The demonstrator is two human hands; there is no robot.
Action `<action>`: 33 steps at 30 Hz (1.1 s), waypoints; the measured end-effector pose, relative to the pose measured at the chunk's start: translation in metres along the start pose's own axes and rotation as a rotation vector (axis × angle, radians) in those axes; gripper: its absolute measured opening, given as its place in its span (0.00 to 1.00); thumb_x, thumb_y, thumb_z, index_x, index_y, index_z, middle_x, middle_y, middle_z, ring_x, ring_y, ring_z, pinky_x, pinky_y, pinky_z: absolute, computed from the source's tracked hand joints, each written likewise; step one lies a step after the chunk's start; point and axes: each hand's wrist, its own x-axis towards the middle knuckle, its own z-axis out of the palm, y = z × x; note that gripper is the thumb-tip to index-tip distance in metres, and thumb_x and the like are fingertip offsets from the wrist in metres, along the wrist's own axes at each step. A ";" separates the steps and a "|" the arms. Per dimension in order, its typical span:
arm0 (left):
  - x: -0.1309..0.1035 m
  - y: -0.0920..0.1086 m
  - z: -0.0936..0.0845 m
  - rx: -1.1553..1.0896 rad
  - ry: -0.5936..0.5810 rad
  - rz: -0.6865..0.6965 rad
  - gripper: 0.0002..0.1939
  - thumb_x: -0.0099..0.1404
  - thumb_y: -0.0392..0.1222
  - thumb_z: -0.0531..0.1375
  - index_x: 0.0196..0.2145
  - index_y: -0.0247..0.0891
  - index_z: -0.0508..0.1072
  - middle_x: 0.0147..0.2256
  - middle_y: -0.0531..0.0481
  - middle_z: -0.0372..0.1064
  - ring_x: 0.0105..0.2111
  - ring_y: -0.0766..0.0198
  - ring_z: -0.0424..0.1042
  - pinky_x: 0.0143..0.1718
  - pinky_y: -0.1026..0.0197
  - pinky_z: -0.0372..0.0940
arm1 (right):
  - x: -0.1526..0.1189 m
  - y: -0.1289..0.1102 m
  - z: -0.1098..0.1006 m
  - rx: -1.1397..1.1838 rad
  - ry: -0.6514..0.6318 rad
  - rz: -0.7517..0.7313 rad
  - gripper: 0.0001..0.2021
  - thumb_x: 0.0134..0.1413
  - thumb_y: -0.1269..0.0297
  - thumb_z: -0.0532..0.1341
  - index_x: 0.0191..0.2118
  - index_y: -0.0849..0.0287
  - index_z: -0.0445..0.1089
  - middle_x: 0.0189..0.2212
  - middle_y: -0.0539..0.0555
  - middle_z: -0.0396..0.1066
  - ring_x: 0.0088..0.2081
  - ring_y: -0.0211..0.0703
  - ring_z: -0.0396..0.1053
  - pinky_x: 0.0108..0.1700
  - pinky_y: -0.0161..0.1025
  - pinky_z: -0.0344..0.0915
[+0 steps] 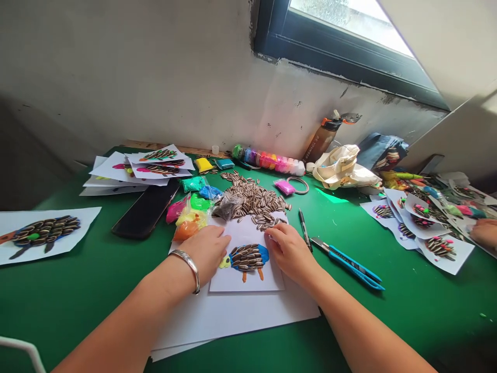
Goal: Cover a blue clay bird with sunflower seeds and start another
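Note:
A white card point(225, 282) bears a blue clay animal point(264, 253) with a yellow head, orange legs and sunflower seeds over its body. My left hand point(205, 251) rests at the card's left edge beside the head, fingers bent together; what they hold, if anything, is hidden. At the heap of sunflower seeds point(252, 197), my right hand point(289, 251) has its fingertips pinched at the near edge, above the card's right side. Whatever is between them is too small to make out. Larger white sheets point(233, 316) lie under the card.
Bags of coloured clay point(190, 220) and a black phone point(145, 210) lie left. A pen point(305, 229) and a blue cutter point(349, 264) lie right. Finished seed pictures point(112, 189) are stacked back left. Another person's hand point(485, 233) is at the far right.

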 end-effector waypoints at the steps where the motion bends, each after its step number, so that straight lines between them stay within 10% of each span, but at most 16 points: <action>1: 0.000 0.000 0.000 -0.007 -0.008 0.004 0.12 0.63 0.35 0.49 0.39 0.38 0.72 0.39 0.43 0.66 0.44 0.54 0.66 0.44 0.53 0.63 | 0.001 -0.001 0.000 -0.004 -0.003 -0.004 0.12 0.58 0.74 0.52 0.40 0.57 0.71 0.37 0.57 0.67 0.41 0.46 0.63 0.44 0.41 0.61; 21: -0.011 0.009 0.003 -0.063 -0.061 0.015 0.28 0.49 0.24 0.53 0.47 0.42 0.72 0.46 0.41 0.67 0.50 0.51 0.64 0.51 0.51 0.62 | -0.004 -0.001 0.011 0.078 0.087 -0.019 0.10 0.57 0.74 0.53 0.38 0.56 0.70 0.37 0.55 0.68 0.41 0.46 0.61 0.44 0.42 0.59; 33: -0.045 0.008 0.043 0.000 0.072 -0.062 0.38 0.51 0.20 0.49 0.58 0.41 0.64 0.61 0.43 0.56 0.62 0.51 0.51 0.61 0.47 0.54 | 0.000 0.001 0.004 0.177 0.066 -0.015 0.10 0.59 0.72 0.53 0.36 0.57 0.71 0.34 0.55 0.67 0.39 0.45 0.63 0.42 0.41 0.60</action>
